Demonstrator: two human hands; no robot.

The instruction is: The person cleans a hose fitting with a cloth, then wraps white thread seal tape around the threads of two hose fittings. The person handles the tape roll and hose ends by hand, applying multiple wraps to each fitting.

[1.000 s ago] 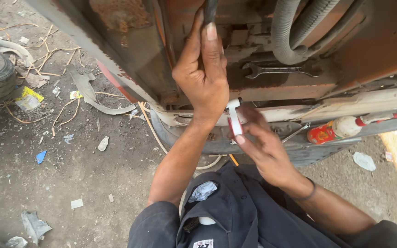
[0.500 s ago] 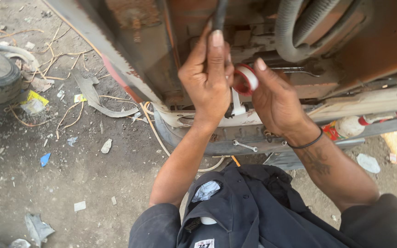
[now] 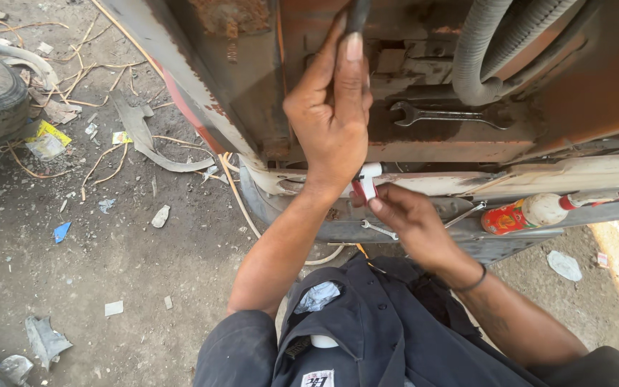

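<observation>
Nearest is the right hand [image 3: 406, 218], its fingers pinching 1 small white and red roll of tape [image 3: 367, 180], which sits just under the left hand [image 3: 331, 118]. The roll is partly hidden, so its axis I cannot tell. The left hand is closed around 1 dark hose [image 3: 357, 14], which runs upward, its long axis nearly vertical. Farther, 2 spanners are visible: 1 open-end spanner [image 3: 445, 115] lying horizontal on the rusty ledge [image 3: 438, 150], 1 smaller spanner [image 3: 377, 229] lower. 1 red and white bottle [image 3: 531, 213] lies at right.
</observation>
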